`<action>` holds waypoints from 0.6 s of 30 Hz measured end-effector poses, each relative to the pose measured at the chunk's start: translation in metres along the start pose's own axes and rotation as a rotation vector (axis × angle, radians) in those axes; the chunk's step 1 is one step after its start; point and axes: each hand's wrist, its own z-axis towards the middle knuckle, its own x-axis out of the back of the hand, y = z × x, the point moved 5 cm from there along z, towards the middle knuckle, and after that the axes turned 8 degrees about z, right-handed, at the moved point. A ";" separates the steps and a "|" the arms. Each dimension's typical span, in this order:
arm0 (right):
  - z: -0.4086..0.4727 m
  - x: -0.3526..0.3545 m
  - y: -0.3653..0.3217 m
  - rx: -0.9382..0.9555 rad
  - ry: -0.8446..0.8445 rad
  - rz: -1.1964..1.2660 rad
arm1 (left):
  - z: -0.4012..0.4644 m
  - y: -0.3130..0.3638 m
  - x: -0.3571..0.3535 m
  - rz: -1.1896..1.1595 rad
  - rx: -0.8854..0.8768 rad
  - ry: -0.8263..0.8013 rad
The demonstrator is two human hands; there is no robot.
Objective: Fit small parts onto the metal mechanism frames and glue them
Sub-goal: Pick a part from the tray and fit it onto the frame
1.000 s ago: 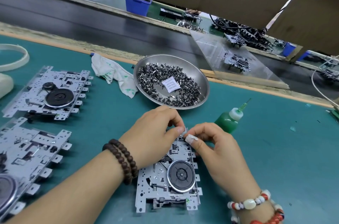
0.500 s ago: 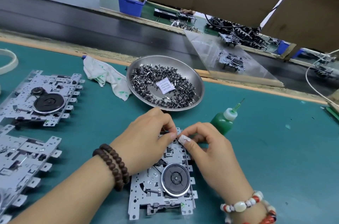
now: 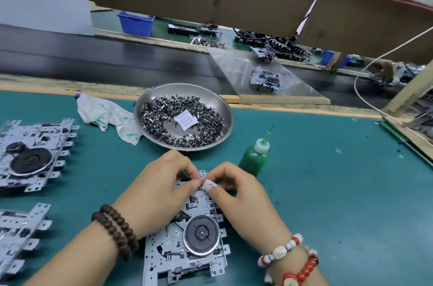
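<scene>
A metal mechanism frame [image 3: 187,250] with a round black wheel lies on the green mat in front of me. My left hand [image 3: 159,189] and my right hand [image 3: 241,194] meet over its far edge, fingertips pinched together on a small part that the fingers hide. The right thumb wears white tape. A steel dish [image 3: 222,107] of several small dark metal parts, with a white packet on top, stands just beyond the hands. A green glue bottle [image 3: 254,157] with a needle tip stands to the right of the dish, near my right hand.
Two more metal frames, one [image 3: 32,154] at the left and another [image 3: 21,234] below it, lie on the mat. A crumpled cloth [image 3: 105,117] lies left of the dish. Beyond the mat's wooden edge runs a dark conveyor belt [image 3: 93,58] with a clear sheet and another mechanism.
Both hands stay pinched at the frame's far edge with little movement. The view has shifted, so everything sits slightly lower and to the left.
</scene>
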 end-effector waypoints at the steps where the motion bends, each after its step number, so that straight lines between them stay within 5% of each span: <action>1: 0.000 -0.001 0.001 -0.032 -0.017 0.060 | 0.000 0.000 0.000 -0.001 0.003 -0.002; 9: 0.000 -0.005 0.007 -0.170 -0.007 0.377 | 0.000 -0.002 0.000 -0.006 0.019 -0.003; 18: 0.003 -0.007 0.008 -0.216 0.044 0.376 | -0.005 0.008 0.001 0.030 -0.056 0.045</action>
